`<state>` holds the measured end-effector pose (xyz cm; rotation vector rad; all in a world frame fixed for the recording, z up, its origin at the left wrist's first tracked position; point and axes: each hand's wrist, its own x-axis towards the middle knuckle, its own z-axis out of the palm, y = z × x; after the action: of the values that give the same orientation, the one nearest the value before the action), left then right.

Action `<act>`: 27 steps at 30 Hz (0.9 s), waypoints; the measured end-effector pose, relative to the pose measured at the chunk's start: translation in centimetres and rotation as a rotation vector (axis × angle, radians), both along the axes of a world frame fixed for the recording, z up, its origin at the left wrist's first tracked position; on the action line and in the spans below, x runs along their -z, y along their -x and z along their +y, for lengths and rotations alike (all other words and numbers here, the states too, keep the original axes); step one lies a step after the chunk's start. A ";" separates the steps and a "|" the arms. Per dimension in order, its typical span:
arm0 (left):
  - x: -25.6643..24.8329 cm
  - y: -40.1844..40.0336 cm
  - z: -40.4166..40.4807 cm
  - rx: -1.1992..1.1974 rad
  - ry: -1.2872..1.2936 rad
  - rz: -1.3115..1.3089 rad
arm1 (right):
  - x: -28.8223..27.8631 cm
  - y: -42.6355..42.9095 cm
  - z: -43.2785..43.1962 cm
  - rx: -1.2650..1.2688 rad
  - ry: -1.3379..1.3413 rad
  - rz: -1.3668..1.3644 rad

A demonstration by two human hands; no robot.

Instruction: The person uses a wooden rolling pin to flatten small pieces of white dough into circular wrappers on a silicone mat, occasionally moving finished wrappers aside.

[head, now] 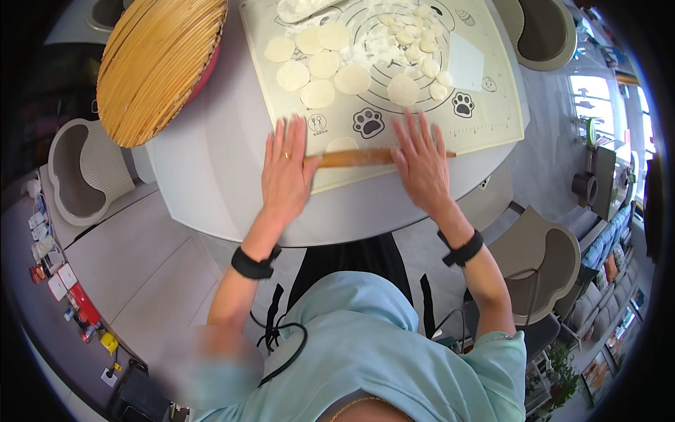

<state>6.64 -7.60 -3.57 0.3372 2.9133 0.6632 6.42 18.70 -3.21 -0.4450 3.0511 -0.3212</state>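
My left hand [286, 168] lies flat over the left end of a wooden rolling pin [356, 157], fingers extended. The pin's right part is under my right hand [423, 161], whose fingers are spread and point away from me. A dough round [343, 143] shows just beyond the pin, partly hidden by it. Beneath is a cream printed pastry mat [337, 182]. Several flat dough wrappers [318, 94] lie at its left and middle, with one wrapper [403, 90] beyond my right hand. Small dough pieces [428, 67] cluster farther right beside a pale dough scraper [466, 63].
A woven round tray [163, 63] rests on a red basin [204, 79] at the upper left of the white table [211, 174]. Flour [373, 45] dusts the mat near a white floury container [303, 8]. Chairs [92, 171] stand around the table.
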 end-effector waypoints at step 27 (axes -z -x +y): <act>-0.2 0.0 0.7 -0.065 -0.241 -0.032 | 0.0 -4.7 -0.1 0.046 0.267 -0.028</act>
<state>6.65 -6.91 -3.39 0.2547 2.8282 1.0239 11.10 18.58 -3.19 -0.3768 3.0046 -0.7357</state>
